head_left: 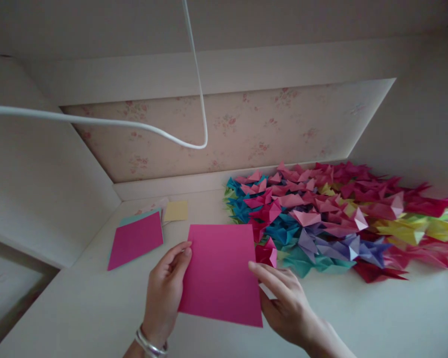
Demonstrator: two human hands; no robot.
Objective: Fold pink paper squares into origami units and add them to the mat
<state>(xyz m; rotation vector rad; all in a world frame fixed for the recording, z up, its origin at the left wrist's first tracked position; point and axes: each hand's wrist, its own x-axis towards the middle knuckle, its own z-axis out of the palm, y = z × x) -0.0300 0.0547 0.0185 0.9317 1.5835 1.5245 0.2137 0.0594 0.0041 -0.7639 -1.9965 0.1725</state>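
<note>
Over the white tabletop (104, 311), near centre, hold the pink sheet (220, 273) flat with light pressure, your left hand (167, 283) pinching its left edge and your right hand (285, 301), grip unclear, touching its right edge.

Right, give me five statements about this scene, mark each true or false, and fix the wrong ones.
1. The left hand grips the pink sheet. True.
2. The cord is black. False: the cord is white.
3. The right hand is at the pink sheet's right edge. True.
4. The folded papers lie at the desk's far left. False: the folded papers lie toward the desk's right.
5. The bracelet is silver. True.
</note>
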